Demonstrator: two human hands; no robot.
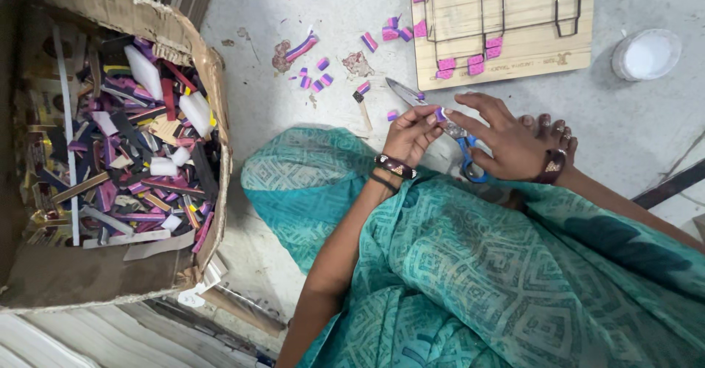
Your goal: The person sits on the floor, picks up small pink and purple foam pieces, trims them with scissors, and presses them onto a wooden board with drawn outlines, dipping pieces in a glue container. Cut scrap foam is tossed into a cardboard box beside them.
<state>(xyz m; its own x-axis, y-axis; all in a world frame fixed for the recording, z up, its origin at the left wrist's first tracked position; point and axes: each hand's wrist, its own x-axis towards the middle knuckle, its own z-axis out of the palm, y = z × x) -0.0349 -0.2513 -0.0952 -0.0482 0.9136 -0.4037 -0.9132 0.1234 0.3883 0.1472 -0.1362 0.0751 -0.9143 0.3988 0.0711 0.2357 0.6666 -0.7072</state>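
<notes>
— Scissors sit in the right hand, yes? How is that hand set?

— Fingers curled through the blue handles, index finger stretched along the top. The blades stand parted and point up-left over the grey floor.

— And the left hand?

— Its thumb and fingertips are pressed together, pinching a small pink-and-purple foam piece right at the blades, near the pivot. A dark bracelet rings that wrist.

— What lies just beyond the hands?

— Loose foam bits of the same pink and purple, scattered on the floor ahead of the scissor tips. Beyond them, a wooden die board with dark cut lines, and pink foam blocks stuck along its near edge.

— Anything beside the board?

— A round white lid to its right, well apart from the hands.

— And farther off?

— A torn cardboard box far to the left, heaped with strips and offcuts in purple, white, black and gold. Teal patterned cloth covers the person's lap below the hands.
</notes>
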